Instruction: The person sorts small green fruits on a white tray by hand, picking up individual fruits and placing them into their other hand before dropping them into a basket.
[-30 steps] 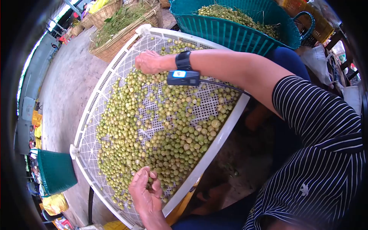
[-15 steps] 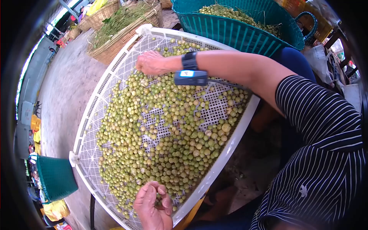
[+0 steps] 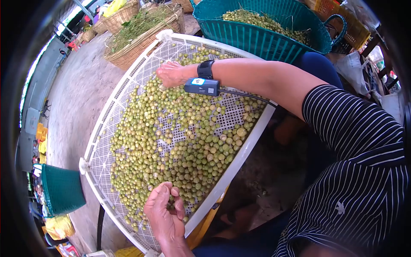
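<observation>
Small round green-yellow fruits (image 3: pixel 141 145) lie spread over a white plastic mesh tray (image 3: pixel 105 156). At the far part of the tray, my right hand (image 3: pixel 171 73) rests low among the fruits, its fingers curled down. A dark band with a small device circles that wrist. What the right fingertips hold, if anything, is hidden. My left hand (image 3: pixel 165 210) is over the near edge of the fruits, palm turned inward. Its fingers are bent, with thumb and fingertips drawn close together; I cannot make out anything between them.
Behind the tray stands a teal basket (image 3: pixel 239 32) partly filled with similar fruits. Woven baskets (image 3: pixel 137 49) with green stalks sit at the back left. Another teal basket (image 3: pixel 64 190) is on the concrete floor (image 3: pixel 81 98) at left. Yellow bags (image 3: pixel 60 225) lie beside it.
The left hand has risen slightly in view. My right hand has shifted a little right and down, with its fingers still bent. The whole scene has tilted slightly with the camera.
</observation>
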`<state>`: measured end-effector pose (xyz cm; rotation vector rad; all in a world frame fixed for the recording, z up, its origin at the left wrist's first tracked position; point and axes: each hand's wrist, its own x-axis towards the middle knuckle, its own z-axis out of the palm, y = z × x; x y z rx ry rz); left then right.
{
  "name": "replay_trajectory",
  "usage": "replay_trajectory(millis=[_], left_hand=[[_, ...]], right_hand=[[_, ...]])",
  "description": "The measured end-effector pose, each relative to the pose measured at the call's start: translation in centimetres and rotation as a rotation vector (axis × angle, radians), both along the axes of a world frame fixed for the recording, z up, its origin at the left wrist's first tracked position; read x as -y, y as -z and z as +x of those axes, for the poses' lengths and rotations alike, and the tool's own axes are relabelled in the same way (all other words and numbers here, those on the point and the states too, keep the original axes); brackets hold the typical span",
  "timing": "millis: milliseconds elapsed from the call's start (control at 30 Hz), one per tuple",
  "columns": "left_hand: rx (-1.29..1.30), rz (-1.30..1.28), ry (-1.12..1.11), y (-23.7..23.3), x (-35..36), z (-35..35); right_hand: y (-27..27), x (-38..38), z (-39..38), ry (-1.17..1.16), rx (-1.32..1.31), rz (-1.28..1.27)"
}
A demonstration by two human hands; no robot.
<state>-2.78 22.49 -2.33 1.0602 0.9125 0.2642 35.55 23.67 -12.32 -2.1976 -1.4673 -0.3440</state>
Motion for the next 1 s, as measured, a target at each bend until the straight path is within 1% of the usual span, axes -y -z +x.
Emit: replay_trajectory(millis=[67,133,167,200,233,267,300,333,367,400,433,467,500,533,567,633,700,733,767,833,900,933,1000], left_hand=[[0.008,0.004,-0.007,-0.2,0.2,0.0],[-0.006,0.022,0.046,-0.4,0.1,0.0],[-0.006,0.022,0.049,-0.4,0.1,0.1],[-0.016,0.023,0.046,-0.3,0.0,0.2],[-0.028,0.023,0.042,-0.2,0.0,0.3],[-0.029,0.023,0.047,-0.1,-0.1,0.3],[-0.035,0.027,0.045,0.1,-0.2,0.4],[-0.043,0.031,0.044,0.3,-0.3,0.4],[-0.048,0.029,0.049,0.5,-0.2,0.4],[-0.033,0.027,0.031,0.6,-0.2,0.4],[-0.014,0.026,0.010,0.6,-0.2,0.4],[-0.013,0.025,0.012,0.5,-0.2,0.4],[-0.016,0.025,0.011,0.5,-0.2,0.3],[-0.017,0.025,0.010,0.5,-0.2,0.3],[-0.015,0.023,0.011,0.4,-0.1,0.2],[0.015,0.010,0.001,0.2,0.0,0.1],[0.022,0.021,0.003,0.0,0.1,0.0],[0.026,0.034,0.004,-0.2,0.2,0.1],[0.030,0.035,0.007,-0.2,0.2,0.1],[0.012,0.065,-0.001,0.0,0.2,0.3],[-0.001,0.066,-0.003,0.4,0.2,0.4],[-0.014,0.071,-0.002,0.5,0.1,0.4],[-0.007,0.069,0.001,0.8,-0.1,0.4]], right_hand=[[-0.8,-0.3,0.1,0.041,-0.047,-0.036],[-1.8,-0.1,0.3,-0.029,-0.141,-0.082],[-1.8,-0.1,0.0,-0.025,-0.141,-0.082],[-1.5,-0.2,-0.9,-0.042,-0.165,-0.155],[-1.5,0.0,-2.2,-0.057,-0.189,-0.229],[-1.1,0.3,-4.0,-0.104,-0.146,-0.269],[-1.1,0.1,-5.9,-0.156,-0.098,-0.384],[-1.3,0.9,-8.0,-0.268,-0.036,-0.374],[-0.3,0.4,-9.6,-0.291,-0.005,-0.392],[-0.7,1.2,-11.8,-0.336,-0.082,-0.431],[-0.5,1.9,-13.7,-0.400,-0.133,-0.434],[-0.2,3.0,-14.7,-0.398,-0.133,-0.435],[0.2,4.2,-15.5,-0.559,-0.214,-0.262],[-0.6,5.4,-16.1,-0.717,-0.292,-0.086],[-1.9,5.8,-16.3,-0.615,-0.236,-0.245],[-4.3,6.3,-14.1,-0.242,-0.233,-0.462],[-2.8,5.5,-8.7,0.030,-0.063,-0.322],[-2.1,5.9,-6.9,0.034,-0.058,-0.321],[-2.5,7.1,-6.2,0.080,-0.047,-0.360],[-2.4,8.2,-6.4,0.129,-0.039,-0.400],[-2.2,8.3,-9.4,0.007,-0.193,-0.538],[-1.8,8.4,-10.2,0.005,-0.196,-0.536],[-1.4,8.6,-11.2,-0.522,-0.370,-0.324]])
